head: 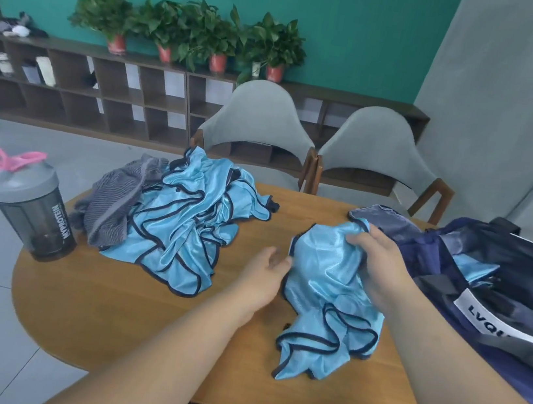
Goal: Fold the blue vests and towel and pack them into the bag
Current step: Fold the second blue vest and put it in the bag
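Observation:
A crumpled light-blue vest (323, 299) with dark trim lies on the round wooden table (127, 305) in front of me. My right hand (376, 262) grips its upper part near the bag. My left hand (265, 270) touches the vest's left edge, fingers apart. A heap of more blue vests (193, 222) sits at the table's far left, with a grey striped towel (110, 204) against its left side. The open navy bag (491, 295) stands at the right, some blue cloth (475, 268) showing inside.
A dark shaker bottle (31, 206) with a grey lid and pink clip stands at the table's left edge. Two grey chairs (258, 125) sit behind the table. A low shelf with potted plants (193, 30) lines the teal wall.

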Demonstrator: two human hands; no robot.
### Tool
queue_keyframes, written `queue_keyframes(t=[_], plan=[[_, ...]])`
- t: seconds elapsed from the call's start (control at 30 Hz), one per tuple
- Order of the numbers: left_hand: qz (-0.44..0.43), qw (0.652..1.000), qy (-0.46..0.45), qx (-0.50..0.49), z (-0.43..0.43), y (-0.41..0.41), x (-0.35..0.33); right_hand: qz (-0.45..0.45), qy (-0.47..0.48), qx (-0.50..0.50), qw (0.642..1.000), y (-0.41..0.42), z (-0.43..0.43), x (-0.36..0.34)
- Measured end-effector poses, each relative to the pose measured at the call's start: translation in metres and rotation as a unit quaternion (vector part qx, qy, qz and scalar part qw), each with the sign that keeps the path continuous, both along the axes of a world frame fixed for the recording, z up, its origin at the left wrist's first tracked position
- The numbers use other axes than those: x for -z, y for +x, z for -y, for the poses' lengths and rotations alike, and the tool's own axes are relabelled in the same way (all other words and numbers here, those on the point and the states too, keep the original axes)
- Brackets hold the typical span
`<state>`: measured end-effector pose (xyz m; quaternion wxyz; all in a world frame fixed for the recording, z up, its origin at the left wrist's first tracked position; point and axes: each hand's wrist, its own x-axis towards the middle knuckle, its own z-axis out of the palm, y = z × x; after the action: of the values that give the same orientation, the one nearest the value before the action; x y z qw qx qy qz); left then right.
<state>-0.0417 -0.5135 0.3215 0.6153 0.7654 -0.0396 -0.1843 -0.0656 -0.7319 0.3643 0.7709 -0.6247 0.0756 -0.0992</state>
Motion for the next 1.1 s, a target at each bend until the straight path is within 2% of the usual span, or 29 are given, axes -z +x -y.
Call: queue_keyframes(t=[0.07,0.13,0.17,0.23,0.3,0.33,0.4,0.47,0.53,0.6,0.63,0.73,0.83,0.9,1.03,1.1], plan=[[-0.087,0.992,-0.091,-0.021,0.013,0.004,-0.017,0.026,0.056,-0.033,0.998,-0.004,-0.004,-0.019],[-0.164,0.963,-0.214,-0.009,0.022,0.007,-0.037,0.029,0.085,-0.062,0.994,-0.009,-0.003,-0.034],[-0.166,0.952,-0.259,0.010,0.023,0.008,-0.044,0.021,0.080,-0.075,0.994,-0.012,-0.001,-0.039],[-0.130,0.952,-0.276,0.037,0.021,0.008,-0.053,-0.019,0.030,-0.069,0.997,-0.012,0.010,-0.033],[-0.095,0.960,-0.260,0.037,0.015,0.009,-0.050,-0.078,-0.071,-0.009,0.994,-0.011,0.025,-0.016],[-0.090,0.964,-0.250,0.024,0.011,0.009,-0.045,-0.110,-0.149,0.028,0.982,-0.011,0.032,-0.004],[-0.073,0.976,-0.206,-0.017,0.000,0.013,-0.030,-0.162,-0.309,0.088,0.933,-0.013,0.049,0.021],[-0.022,0.994,-0.090,-0.052,-0.014,0.018,-0.014,-0.208,-0.424,0.125,0.873,-0.015,0.062,0.041],[0.010,0.998,0.031,-0.056,-0.028,0.025,0.004,-0.247,-0.499,0.103,0.824,-0.018,0.063,0.050],[0.015,0.995,0.084,-0.045,-0.034,0.028,0.012,-0.270,-0.534,0.060,0.799,-0.016,0.056,0.053],[0.016,0.995,0.088,-0.042,-0.034,0.030,0.011,-0.266,-0.543,0.043,0.795,-0.014,0.052,0.053],[0.000,0.996,0.074,-0.058,-0.025,0.032,0.002,-0.232,-0.527,0.030,0.817,-0.005,0.040,0.049],[-0.002,0.995,0.067,-0.077,-0.017,0.033,0.000,-0.221,-0.538,0.003,0.814,0.003,0.036,0.052],[0.014,0.996,0.046,-0.079,-0.017,0.034,-0.001,-0.200,-0.533,0.030,0.822,0.005,0.031,0.045],[0.157,0.982,0.029,-0.100,-0.025,0.050,-0.043,-0.074,-0.523,0.169,0.832,0.010,0.031,-0.006],[0.223,0.969,0.026,-0.105,-0.032,0.062,-0.077,-0.011,-0.488,0.230,0.842,0.009,0.032,-0.040]])
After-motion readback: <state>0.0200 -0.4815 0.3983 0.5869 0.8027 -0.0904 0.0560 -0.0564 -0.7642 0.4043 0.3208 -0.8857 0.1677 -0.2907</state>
